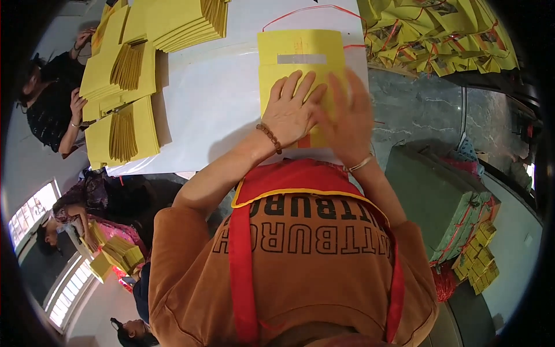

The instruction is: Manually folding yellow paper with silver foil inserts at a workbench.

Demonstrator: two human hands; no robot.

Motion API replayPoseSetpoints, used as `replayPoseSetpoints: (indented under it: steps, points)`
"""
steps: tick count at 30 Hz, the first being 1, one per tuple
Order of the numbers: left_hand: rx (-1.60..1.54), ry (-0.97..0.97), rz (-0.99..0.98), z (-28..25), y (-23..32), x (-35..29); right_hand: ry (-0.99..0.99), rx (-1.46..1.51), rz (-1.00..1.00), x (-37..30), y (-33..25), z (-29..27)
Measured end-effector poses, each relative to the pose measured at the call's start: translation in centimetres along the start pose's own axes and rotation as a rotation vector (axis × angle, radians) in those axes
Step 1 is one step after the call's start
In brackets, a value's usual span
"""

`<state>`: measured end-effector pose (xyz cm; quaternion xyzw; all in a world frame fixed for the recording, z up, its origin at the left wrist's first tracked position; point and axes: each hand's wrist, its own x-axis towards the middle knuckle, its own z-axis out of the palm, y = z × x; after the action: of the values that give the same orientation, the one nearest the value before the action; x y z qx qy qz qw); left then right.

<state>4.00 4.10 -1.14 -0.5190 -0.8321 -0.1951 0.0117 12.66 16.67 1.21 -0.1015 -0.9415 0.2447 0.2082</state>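
Observation:
A flat yellow paper bag (300, 43) lies on the white table just ahead of me, with a grey strip across its upper part. Thin red cord (300, 9) loops out past its top edge and right side. My left hand (293, 113) rests flat on the bag, fingers spread and pointing away from me. Over the bag's right edge is my right hand (350, 121), blurred by motion, its fingers stretched out and apart. Whether the right hand touches the paper I cannot tell. Neither hand grips anything.
Stacks of folded yellow paper (124, 124) line the left side of the white table (208, 87). Yellow bags with red cords (439, 34) are heaped at the far right. A large green bundle (430, 196) stands right of me. Other people (55, 110) are at the left.

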Motion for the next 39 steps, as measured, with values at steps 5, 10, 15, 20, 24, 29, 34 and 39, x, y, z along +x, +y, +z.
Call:
replayPoseSetpoints:
  steps: [5,10,15,20,24,29,34,39]
  points:
    - [-0.169,-0.098,-0.107,-1.1,0.3,0.6,-0.220,0.042,-0.399,0.8,-0.9,1.5]
    - [-0.714,0.018,-0.127,-0.3,-2.8,-1.2,-0.140,0.279,-0.081,0.2,0.4,3.7]
    - [-1.502,0.129,-0.550,-3.2,-4.3,-1.5,-0.204,-0.133,-0.183,0.2,-0.4,3.9]
    - [-0.199,0.078,-0.025,-1.8,-5.0,-3.1,-0.212,-0.194,-0.200,0.5,-0.8,4.2]
    - [-0.298,0.012,-0.021,-0.1,-5.6,-3.6,-0.230,-0.184,-0.197,0.3,-0.9,4.2]
    - [-0.350,-0.035,-0.047,-0.4,-5.6,-3.6,-0.241,-0.143,-0.154,0.7,-0.4,3.9]
    - [-0.357,-0.021,-0.037,0.0,-5.8,-3.8,-0.280,0.096,-0.069,1.7,1.0,2.4]
    - [-0.340,-0.021,-0.034,0.0,-5.8,-3.6,-0.207,-0.309,-0.156,1.3,0.7,3.4]
